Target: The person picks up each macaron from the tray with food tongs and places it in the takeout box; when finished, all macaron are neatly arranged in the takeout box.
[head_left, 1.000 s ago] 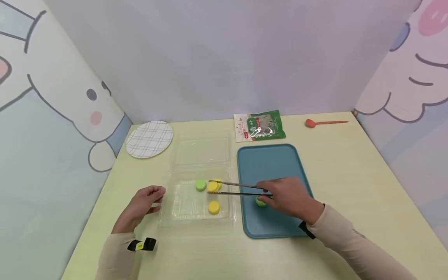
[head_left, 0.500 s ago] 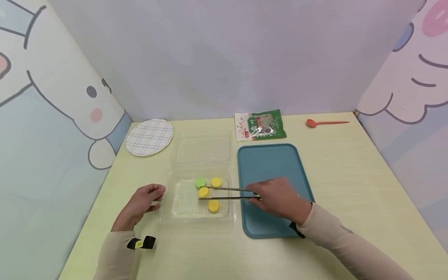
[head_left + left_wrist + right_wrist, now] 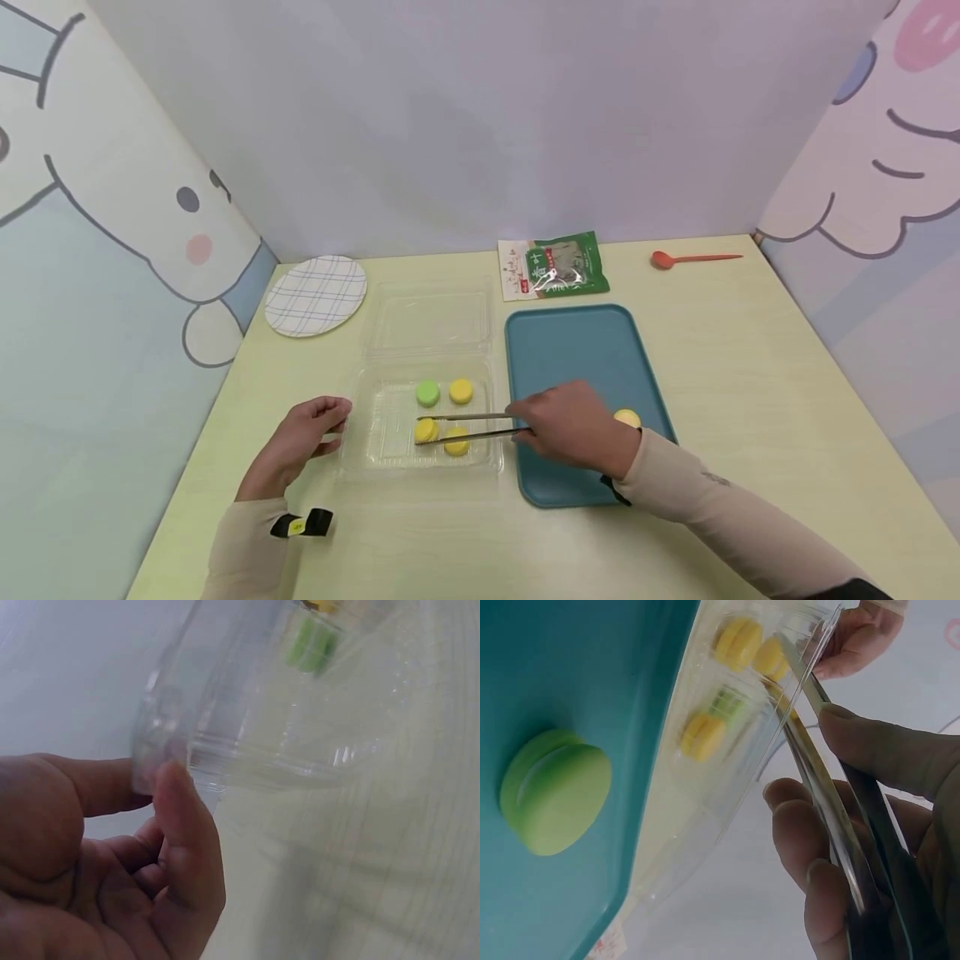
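My right hand point(image 3: 573, 425) holds metal tongs point(image 3: 472, 416), whose tips reach into the clear plastic container point(image 3: 386, 429). Between the tips is a yellow macaron point(image 3: 426, 431), low over or on the container's floor; I cannot tell which. Two more yellow macarons point(image 3: 461, 391) and a green macaron point(image 3: 427, 393) lie inside. My left hand point(image 3: 300, 437) pinches the container's left rim between thumb and finger, as the left wrist view shows point(image 3: 172, 825). On the blue tray, a green macaron point(image 3: 555, 795) shows in the right wrist view, hidden from above by my right hand.
The blue tray point(image 3: 558, 342) stands right of the container, with a pale yellow macaron point(image 3: 627, 417) beside my right wrist. The container's open lid point(image 3: 431, 325) lies behind. Farther back are a checked plate point(image 3: 317, 296), a green-and-white packet point(image 3: 555, 267) and a red spoon point(image 3: 690, 260).
My right hand has moved left and nearer to me, carrying the yellow macaron in the tongs from beside the back yellow one to the front. The left hand has stayed in place.
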`<action>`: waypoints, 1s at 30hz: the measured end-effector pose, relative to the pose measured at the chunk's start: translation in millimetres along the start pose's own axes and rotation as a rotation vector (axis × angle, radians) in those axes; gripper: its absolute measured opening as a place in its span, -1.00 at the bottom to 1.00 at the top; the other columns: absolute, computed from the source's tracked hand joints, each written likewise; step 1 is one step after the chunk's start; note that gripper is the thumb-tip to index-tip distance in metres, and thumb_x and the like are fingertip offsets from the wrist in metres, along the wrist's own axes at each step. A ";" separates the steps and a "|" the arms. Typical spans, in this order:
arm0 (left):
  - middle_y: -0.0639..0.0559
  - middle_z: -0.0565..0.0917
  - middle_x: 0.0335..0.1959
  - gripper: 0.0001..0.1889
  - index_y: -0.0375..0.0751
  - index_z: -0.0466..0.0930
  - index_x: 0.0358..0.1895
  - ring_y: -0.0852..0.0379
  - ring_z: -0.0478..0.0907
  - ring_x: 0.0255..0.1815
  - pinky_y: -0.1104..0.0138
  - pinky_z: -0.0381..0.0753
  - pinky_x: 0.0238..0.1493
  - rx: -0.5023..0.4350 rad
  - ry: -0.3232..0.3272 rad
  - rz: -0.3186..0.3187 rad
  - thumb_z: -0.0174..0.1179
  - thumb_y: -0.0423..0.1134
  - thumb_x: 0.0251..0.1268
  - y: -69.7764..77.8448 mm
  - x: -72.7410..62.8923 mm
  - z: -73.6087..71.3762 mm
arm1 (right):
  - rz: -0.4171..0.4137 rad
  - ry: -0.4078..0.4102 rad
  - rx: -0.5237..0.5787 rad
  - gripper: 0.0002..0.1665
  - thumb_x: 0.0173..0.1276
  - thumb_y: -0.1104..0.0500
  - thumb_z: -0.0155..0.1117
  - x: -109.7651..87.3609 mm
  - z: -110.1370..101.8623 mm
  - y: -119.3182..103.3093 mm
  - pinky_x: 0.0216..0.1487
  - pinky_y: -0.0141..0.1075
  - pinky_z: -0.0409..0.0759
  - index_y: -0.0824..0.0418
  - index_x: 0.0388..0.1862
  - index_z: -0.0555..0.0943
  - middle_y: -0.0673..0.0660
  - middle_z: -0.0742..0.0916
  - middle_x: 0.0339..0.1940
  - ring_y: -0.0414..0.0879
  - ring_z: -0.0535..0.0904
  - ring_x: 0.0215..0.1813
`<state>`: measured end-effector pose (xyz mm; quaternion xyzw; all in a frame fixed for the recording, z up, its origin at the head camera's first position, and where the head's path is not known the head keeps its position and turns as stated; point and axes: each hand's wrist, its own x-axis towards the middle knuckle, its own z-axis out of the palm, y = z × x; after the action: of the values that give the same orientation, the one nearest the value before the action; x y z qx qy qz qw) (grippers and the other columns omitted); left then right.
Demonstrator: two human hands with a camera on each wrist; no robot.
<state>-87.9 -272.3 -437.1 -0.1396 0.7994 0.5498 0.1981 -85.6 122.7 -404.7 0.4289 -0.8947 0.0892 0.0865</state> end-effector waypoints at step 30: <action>-0.08 0.52 -0.21 -0.60 -0.45 0.43 0.17 0.12 0.47 -0.20 0.36 0.63 -0.26 -0.003 -0.001 0.001 0.04 -0.12 0.61 2.8 3.1 0.9 | -0.058 -0.019 -0.063 -0.71 0.16 0.03 0.54 11.3 4.5 -4.8 -0.74 -0.37 0.15 0.03 -0.50 0.56 -0.12 0.44 -0.74 -0.26 0.30 -0.70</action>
<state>-91.8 -270.5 -436.6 -0.1393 0.7985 0.5512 0.1980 -89.2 110.2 -406.1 0.4527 -0.8850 0.0544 0.0942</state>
